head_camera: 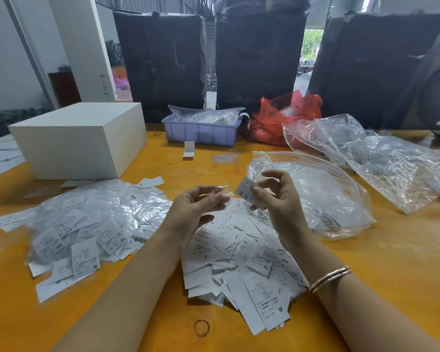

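White tag is pinched by fingers of the right hand; a clear bag is held by the left hand.

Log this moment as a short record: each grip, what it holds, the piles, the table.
left grip: pinches a small clear sleeve
right grip: pinches an XS label
middle pile: loose labels, below both grips
left pile: labels in clear sleeves
behind: white box, lavender bin
surface: orange table, rubber band near the front edge
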Tool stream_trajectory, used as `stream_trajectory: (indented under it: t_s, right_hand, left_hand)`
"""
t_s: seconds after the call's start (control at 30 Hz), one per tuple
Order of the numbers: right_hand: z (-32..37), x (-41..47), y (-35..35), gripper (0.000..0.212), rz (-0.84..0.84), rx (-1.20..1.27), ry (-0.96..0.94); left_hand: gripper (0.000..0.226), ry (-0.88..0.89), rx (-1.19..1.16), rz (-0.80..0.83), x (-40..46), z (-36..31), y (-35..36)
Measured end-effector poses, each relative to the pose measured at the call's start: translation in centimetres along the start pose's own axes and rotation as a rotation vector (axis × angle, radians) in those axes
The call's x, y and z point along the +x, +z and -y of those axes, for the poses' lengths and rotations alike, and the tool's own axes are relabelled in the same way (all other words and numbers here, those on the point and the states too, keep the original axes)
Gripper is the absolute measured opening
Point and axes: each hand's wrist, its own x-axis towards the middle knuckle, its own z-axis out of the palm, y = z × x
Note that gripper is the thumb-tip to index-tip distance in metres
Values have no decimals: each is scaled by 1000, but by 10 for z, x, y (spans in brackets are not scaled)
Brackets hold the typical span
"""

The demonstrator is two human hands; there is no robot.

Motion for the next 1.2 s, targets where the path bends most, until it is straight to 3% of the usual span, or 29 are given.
stream_trajectory:
  t_s: [0.2, 0.7, 0.87, 1.07, 1.2]
  right_hand:
    - [-1, 0, 2, 30, 29, -20, 6]
    - [-7, -1, 4, 34, 221, -203, -25]
    - [-8, -1, 3, 39, 260, -290, -50]
    - [-7, -3, 5, 45, 298, -411, -72]
    - [-4, -2, 4, 46, 229, -256, -14]
  left_hand:
    - [34, 18, 43, 14, -1, 2, 1]
    - [5, 67, 244, -8, 2, 10, 4]
    - [9, 124, 234, -40, 2, 7, 3]
    - [12, 137, 269, 67, -3, 8, 8]
    - [16, 135, 257, -25, 0, 6, 4]
